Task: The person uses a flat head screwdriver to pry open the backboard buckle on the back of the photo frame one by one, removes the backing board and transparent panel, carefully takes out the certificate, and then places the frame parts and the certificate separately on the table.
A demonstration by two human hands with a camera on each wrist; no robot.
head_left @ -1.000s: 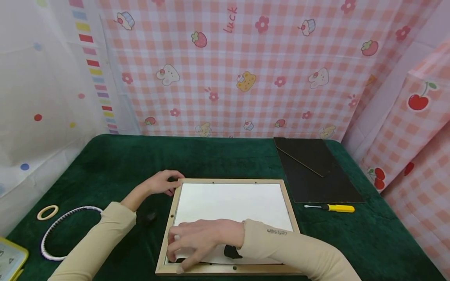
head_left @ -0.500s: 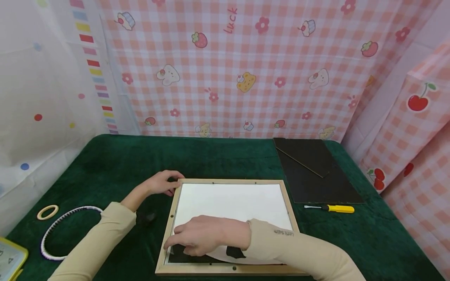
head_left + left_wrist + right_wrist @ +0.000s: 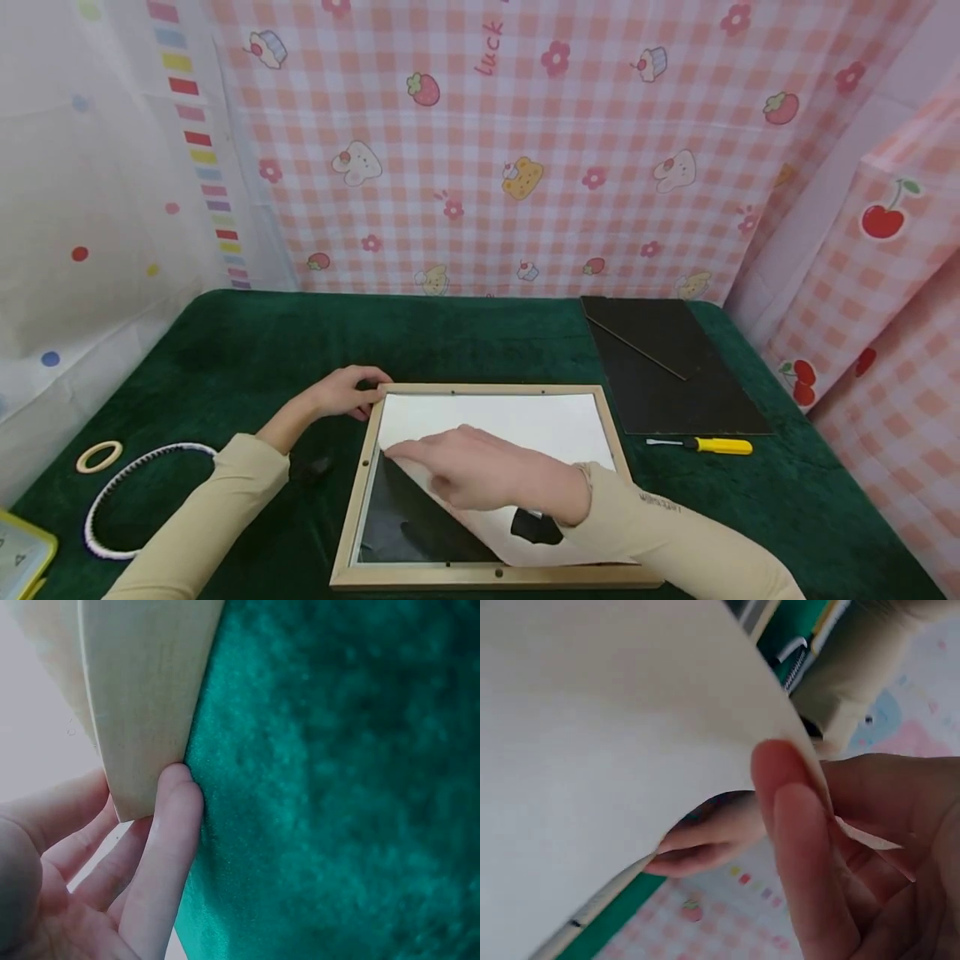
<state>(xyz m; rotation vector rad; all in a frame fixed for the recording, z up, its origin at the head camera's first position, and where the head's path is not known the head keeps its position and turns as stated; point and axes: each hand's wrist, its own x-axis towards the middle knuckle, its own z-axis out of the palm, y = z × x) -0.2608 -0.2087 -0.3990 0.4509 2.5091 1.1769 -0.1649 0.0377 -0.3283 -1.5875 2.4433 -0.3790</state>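
A light wooden picture frame [image 3: 480, 389] lies on the green cloth. My left hand [image 3: 345, 392] grips its far left corner; in the left wrist view the thumb and fingers lie on either side of the frame's wooden corner [image 3: 142, 735]. With thumb and fingers, my right hand [image 3: 487, 467] pinches the near left corner of a white sheet [image 3: 517, 421], which bends up and over to the right. Beneath it shows a dark, glossy panel [image 3: 397, 529] inside the frame. In the right wrist view the white sheet [image 3: 592, 765] is caught between fingers [image 3: 802, 832] and thumb.
Right of the frame lies a yellow-handled screwdriver [image 3: 722, 446], with a black board [image 3: 660, 392] behind it. On the left are a wooden ring [image 3: 97, 457], a white and dark hoop [image 3: 93, 525] and a yellow-edged item [image 3: 30, 542].
My right hand has gone from the frame's near left corner up and to the right, peeling the sheet's corner back and baring more of the dark panel. The left hand has stayed put.
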